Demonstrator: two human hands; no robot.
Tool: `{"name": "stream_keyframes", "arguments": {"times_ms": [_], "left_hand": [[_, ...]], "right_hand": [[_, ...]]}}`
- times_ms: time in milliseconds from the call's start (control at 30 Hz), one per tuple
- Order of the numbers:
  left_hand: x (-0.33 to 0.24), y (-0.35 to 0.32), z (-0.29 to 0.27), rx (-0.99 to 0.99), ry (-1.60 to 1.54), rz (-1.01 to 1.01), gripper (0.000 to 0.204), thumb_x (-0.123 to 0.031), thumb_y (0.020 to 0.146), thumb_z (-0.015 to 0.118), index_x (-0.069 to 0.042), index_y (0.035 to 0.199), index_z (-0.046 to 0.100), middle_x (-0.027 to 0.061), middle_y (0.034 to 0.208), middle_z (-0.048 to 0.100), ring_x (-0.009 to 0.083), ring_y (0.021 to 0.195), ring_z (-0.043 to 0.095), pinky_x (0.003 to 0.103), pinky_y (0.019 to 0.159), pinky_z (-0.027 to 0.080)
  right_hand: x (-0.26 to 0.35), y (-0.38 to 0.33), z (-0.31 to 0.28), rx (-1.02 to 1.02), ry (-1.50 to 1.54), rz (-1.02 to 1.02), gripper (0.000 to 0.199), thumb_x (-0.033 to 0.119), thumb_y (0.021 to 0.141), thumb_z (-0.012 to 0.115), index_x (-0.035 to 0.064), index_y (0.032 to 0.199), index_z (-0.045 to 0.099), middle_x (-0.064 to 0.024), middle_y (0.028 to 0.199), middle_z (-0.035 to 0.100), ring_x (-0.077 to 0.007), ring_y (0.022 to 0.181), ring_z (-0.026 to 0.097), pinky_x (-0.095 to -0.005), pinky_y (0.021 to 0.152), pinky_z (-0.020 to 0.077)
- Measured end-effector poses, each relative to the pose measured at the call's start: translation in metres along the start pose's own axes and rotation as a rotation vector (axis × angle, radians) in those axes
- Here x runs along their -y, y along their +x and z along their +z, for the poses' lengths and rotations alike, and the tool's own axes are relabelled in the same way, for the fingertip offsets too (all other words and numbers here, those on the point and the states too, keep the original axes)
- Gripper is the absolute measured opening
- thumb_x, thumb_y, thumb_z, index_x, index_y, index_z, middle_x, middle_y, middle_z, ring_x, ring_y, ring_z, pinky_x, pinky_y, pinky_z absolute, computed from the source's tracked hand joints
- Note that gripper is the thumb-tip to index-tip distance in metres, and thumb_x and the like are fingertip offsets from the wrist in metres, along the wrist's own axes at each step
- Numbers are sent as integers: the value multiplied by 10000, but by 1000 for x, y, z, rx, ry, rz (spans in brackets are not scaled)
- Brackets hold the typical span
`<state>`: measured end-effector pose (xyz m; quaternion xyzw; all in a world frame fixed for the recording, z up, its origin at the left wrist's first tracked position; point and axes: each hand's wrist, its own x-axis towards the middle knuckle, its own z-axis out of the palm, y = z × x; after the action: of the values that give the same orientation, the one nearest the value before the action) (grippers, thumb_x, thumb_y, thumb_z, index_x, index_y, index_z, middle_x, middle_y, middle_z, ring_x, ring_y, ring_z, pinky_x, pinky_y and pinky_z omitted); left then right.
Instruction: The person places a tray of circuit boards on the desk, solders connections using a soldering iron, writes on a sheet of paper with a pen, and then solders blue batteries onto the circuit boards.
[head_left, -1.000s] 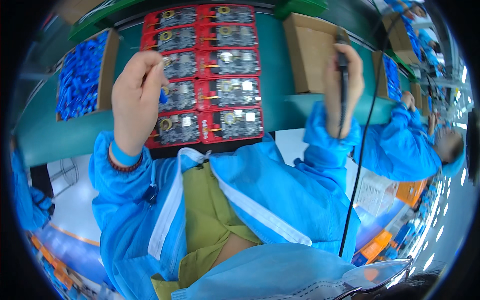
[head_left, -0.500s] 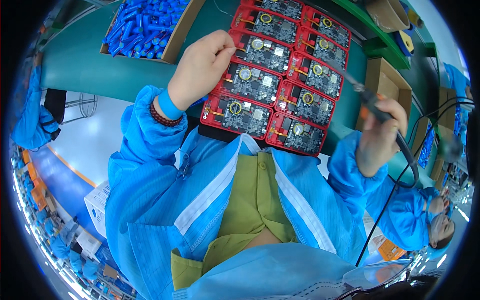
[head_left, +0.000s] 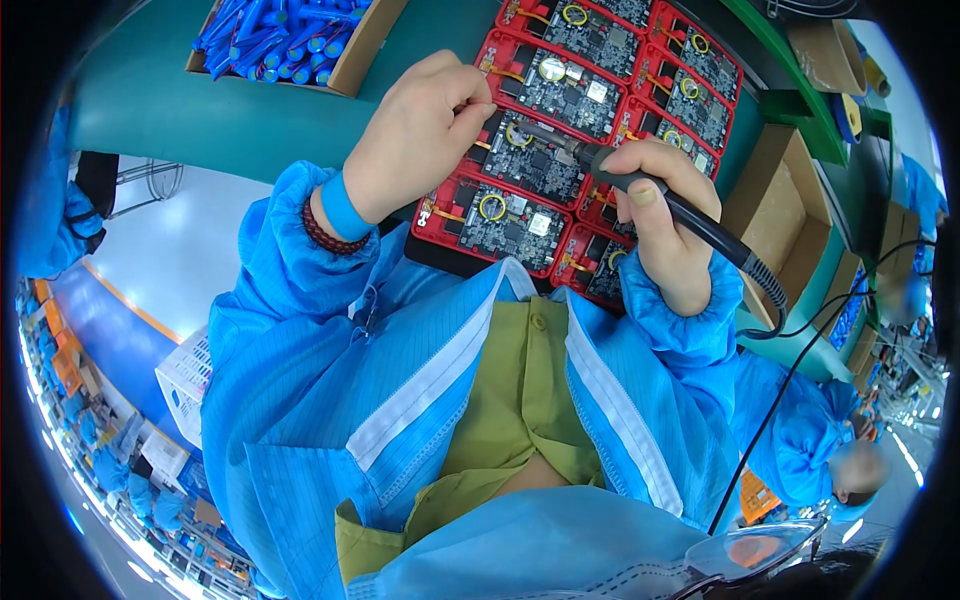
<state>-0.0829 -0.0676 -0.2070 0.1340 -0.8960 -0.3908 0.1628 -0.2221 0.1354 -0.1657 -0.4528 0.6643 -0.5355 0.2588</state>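
While the right grip (head_left: 662, 205) is closed around the handle of the iron (head_left: 718, 238), the metal tip (head_left: 548, 135) points left of that grip to a yellow ring (head_left: 516, 144) on a red-framed board (head_left: 552, 172). Just left of this board, the left grip (head_left: 420, 130) has thumb and forefinger drawn together; whether they hold anything I cannot tell. Beyond the left grip, blue cells (head_left: 290, 45) fill a box on the worktop (head_left: 250, 130); right of the right grip stands a carton (head_left: 780, 190).

At upper centre, your bare left hand (head_left: 422, 135) is pinched closed. Right of centre, your bare right hand (head_left: 668, 218) curls in a grip.
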Motion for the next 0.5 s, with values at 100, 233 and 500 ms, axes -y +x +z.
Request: {"name": "stream_keyframes", "arguments": {"times_ms": [100, 233, 500], "left_hand": [[1, 0, -1, 15, -22, -1, 58, -58, 843, 592, -3, 831, 575, 112, 804, 513, 263, 782, 536, 332, 698, 429], [3, 0, -1, 22, -22, 11, 58, -58, 845, 589, -4, 833, 574, 110, 806, 513, 262, 786, 536, 333, 703, 428], [5, -1, 1, -1, -24, 25, 63, -60, 830, 596, 1, 820, 582, 123, 796, 518, 281, 763, 540, 358, 681, 440]], "right_hand": [[-1, 0, 1, -9, 7, 32, 209, 209, 860, 600, 20, 942, 631, -104, 807, 619, -212, 738, 586, -314, 677, 450], [-3, 3, 3, -2, 15, 26, 208, 214, 868, 592, 25, 946, 629, -97, 804, 615, -209, 728, 585, -312, 672, 449], [-3, 5, 5, 21, -21, 20, 214, 218, 864, 588, 21, 939, 626, -100, 807, 620, -215, 720, 587, -318, 655, 448]]}}
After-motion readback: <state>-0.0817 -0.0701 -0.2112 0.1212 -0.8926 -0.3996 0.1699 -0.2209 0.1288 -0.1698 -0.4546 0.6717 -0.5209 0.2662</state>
